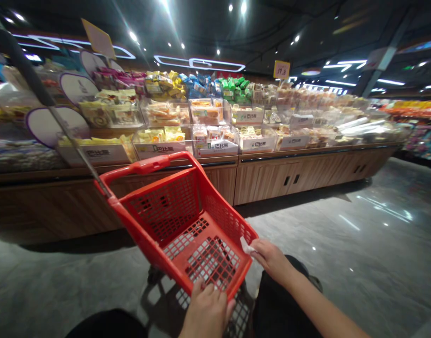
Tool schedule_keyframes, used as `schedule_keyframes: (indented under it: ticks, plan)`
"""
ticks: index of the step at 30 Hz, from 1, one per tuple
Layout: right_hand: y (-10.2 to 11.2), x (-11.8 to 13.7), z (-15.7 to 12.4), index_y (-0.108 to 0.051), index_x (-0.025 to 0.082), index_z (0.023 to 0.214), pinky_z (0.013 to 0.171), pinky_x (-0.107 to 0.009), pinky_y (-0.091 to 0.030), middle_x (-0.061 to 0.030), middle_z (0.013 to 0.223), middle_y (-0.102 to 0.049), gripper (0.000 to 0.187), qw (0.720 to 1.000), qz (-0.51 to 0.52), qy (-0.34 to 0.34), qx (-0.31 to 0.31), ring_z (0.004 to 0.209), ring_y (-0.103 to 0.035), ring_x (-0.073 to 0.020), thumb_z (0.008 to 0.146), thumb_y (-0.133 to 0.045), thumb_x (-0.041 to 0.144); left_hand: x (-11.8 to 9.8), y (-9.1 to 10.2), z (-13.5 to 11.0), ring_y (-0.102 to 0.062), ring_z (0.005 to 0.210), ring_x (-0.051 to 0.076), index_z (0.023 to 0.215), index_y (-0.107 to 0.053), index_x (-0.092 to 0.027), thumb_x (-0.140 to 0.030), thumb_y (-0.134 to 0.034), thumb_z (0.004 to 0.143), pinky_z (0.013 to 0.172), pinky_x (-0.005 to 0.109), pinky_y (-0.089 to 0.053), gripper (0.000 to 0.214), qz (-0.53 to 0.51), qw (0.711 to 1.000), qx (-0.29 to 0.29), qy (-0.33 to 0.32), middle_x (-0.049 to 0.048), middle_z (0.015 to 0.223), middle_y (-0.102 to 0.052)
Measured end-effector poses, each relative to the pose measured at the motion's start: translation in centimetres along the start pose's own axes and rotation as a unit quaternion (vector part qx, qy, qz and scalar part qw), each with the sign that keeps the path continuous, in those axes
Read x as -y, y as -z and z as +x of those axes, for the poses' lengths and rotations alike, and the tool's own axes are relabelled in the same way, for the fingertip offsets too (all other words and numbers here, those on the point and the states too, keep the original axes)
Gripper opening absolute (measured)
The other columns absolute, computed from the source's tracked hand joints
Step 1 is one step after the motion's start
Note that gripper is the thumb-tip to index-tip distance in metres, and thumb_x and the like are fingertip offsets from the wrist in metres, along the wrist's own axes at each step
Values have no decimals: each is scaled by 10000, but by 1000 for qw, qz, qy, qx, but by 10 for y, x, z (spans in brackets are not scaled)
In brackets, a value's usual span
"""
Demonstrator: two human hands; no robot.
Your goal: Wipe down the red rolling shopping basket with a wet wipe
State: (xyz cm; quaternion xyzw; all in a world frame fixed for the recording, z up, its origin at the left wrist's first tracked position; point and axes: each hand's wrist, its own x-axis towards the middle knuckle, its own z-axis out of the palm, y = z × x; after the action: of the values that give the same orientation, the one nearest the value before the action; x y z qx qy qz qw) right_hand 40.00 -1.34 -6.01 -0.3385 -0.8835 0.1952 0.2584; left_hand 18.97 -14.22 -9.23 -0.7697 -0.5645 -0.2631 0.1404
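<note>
In front of me stands a red plastic shopping cart [187,253], its basket tilted in view and nothing lying in it. My left hand [206,310] has its fingers curled over the near rim of the basket. At the right corner of the rim, my right hand [272,260] pinches a crumpled white tissue [248,246], which lies against the red edge. Part of the fingers of my left hand is hidden behind the knuckles.
Beyond the cart runs a wooden display counter [265,180] with bins of packaged snacks [166,134]. A grey pole [73,141] rises from the cart's handle at the left. Shiny grey floor [352,225] lies to the right. My dark-clothed knees [279,310] are close to the cart.
</note>
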Motion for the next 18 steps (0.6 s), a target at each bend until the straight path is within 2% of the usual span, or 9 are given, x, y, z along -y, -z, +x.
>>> schedule_keyframes:
  ticks: [5, 10, 15, 18]
  plan:
    - [-24, 22, -10, -629, 200, 987, 813, -310, -485, -84, 1084, -544, 182, 995, 17, -32, -91, 888, -580, -182, 894, -483, 146, 16, 17, -4, -554, 663, 157, 624, -585, -227, -245, -510, 820, 911, 410, -276, 211, -26, 998, 35, 35, -38, 587, -616]
    - [-49, 43, -22, -601, 213, 1103, 772, -278, -506, -60, 943, -565, 333, 991, 60, -9, -119, 869, -585, -178, 857, -446, 50, 10, 30, 6, -609, 720, 188, 707, -632, -212, -323, -494, 855, 881, 421, -324, 231, 4, 987, 127, 96, 0, 679, -666]
    - [-58, 54, -24, -579, 250, 1185, 742, -266, -520, -54, 940, -561, 391, 989, 74, 25, -122, 841, -589, -171, 866, -446, 67, -3, 24, 26, -646, 676, 190, 781, -632, -184, -279, -476, 868, 763, 357, -400, 202, 44, 982, 155, 102, 15, 685, -685]
    - [-54, 45, -19, -601, 258, 1159, 715, -272, -521, -55, 923, -536, 381, 991, 49, 33, -120, 816, -574, -175, 861, -449, 75, -2, 16, 31, -642, 619, 183, 732, -621, -176, -233, -439, 888, 727, 344, -413, 247, 50, 983, 150, 95, 19, 626, -676]
